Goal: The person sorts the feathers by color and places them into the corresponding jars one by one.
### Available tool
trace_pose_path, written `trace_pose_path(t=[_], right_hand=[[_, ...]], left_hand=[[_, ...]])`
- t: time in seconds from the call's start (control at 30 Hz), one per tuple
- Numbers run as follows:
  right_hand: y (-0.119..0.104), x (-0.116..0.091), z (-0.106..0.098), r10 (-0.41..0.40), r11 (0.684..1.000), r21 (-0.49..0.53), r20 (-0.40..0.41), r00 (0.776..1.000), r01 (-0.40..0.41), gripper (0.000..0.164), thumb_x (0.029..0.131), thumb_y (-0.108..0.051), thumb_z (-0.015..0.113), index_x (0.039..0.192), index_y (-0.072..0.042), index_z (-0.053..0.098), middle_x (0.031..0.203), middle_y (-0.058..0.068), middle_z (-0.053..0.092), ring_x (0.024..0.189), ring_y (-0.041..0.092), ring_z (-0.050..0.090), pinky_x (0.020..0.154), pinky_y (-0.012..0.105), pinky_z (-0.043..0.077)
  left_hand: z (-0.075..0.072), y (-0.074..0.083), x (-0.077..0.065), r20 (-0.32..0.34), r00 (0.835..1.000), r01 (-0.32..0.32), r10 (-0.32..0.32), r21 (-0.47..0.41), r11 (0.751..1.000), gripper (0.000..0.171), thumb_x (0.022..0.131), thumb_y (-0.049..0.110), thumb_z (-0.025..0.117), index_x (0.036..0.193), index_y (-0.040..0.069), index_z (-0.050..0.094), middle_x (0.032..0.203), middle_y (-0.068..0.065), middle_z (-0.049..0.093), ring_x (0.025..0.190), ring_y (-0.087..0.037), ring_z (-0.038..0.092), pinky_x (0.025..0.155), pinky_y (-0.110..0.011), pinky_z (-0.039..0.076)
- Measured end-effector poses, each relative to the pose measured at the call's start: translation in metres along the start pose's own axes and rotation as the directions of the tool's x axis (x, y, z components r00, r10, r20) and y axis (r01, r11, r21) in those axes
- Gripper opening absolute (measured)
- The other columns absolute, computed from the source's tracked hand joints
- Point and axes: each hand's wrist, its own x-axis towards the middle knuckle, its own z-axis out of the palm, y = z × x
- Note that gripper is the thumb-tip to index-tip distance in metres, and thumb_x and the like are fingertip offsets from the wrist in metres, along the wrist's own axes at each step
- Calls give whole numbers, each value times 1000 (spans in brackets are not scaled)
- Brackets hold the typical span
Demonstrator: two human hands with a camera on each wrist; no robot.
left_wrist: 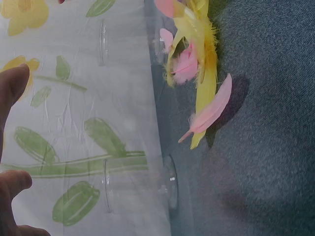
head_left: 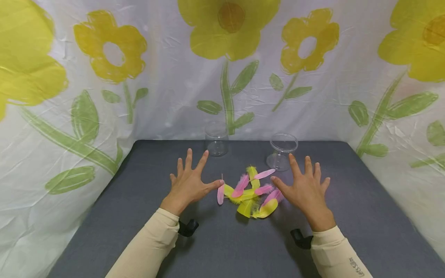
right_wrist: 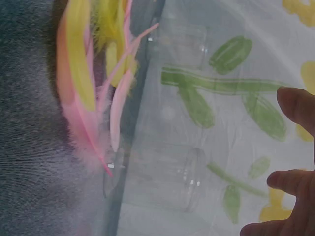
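Pink and yellow feathers lie in a loose heap mid-table, among them a yellow feather (head_left: pixel 267 209) and a pink feather (head_left: pixel 241 185). To their left my left hand (head_left: pixel 189 185) is held above the table, fingers spread; its thumb tip overlaps a pink feather (head_left: pixel 220 194) in the head view, and contact cannot be told. On the other side my right hand (head_left: pixel 307 189) is spread likewise, thumb toward the heap, gripping nothing. Behind the feathers stand two clear containers: the left one (head_left: pixel 217 139) farther back, the right one (head_left: pixel 283 144) near my right fingertips.
A dark grey cloth covers the table (head_left: pixel 222 247). White curtains (head_left: pixel 167 77) with printed yellow flowers hang behind it and along both sides. Black wrist mounts stick out inward under each sleeve, such as the left mount (head_left: pixel 188 227).
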Motion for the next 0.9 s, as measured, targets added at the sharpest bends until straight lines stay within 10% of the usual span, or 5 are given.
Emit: trace_pose_path(t=[0.9], right_hand=[[2, 3, 4, 12, 1000, -3, 38, 999, -12, 98, 81, -69, 59, 153, -13, 25, 150, 34, 16, 133, 60, 10, 92, 79, 7]], left_hand=[[4, -6, 26, -1, 1000, 1, -1, -163, 987, 115, 65, 90, 49, 155, 35, 4, 160, -12, -3, 141, -44, 11, 95, -71, 27]])
